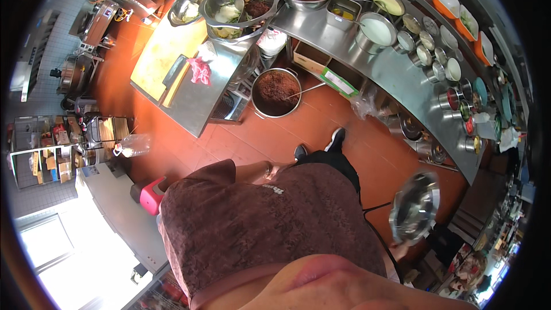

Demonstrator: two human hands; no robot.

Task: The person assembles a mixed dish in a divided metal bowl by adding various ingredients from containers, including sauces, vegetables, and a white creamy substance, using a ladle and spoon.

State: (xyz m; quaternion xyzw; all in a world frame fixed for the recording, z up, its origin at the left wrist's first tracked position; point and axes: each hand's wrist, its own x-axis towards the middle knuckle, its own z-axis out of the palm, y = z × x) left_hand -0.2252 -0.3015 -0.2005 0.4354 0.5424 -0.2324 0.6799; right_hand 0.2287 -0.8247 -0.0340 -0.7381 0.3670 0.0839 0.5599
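At the lower right my right hand point(399, 250) grips the edge of a shiny round metal bowl point(414, 208), held out beside my body. The bowl is smeared by motion, and what it contains, if anything, cannot be made out. My left hand point(279, 169) hangs low in front of my waist, partly behind my brown shirt. Its fingers are too unclear to read, and nothing held shows there. On the floor ahead stands a large metal pot point(255, 107) of dark reddish-brown food, with a long-handled utensil point(307, 90) leaning out.
A steel counter point(396, 69) curves along the right, bearing many pots and small containers. The left worktable point(198, 100) holds a cutting board point(166, 57), a cleaver point(174, 71), a pink cloth point(200, 71) and stacked metal bowls point(232, 14). A clear plastic jug point(135, 146) stands at left.
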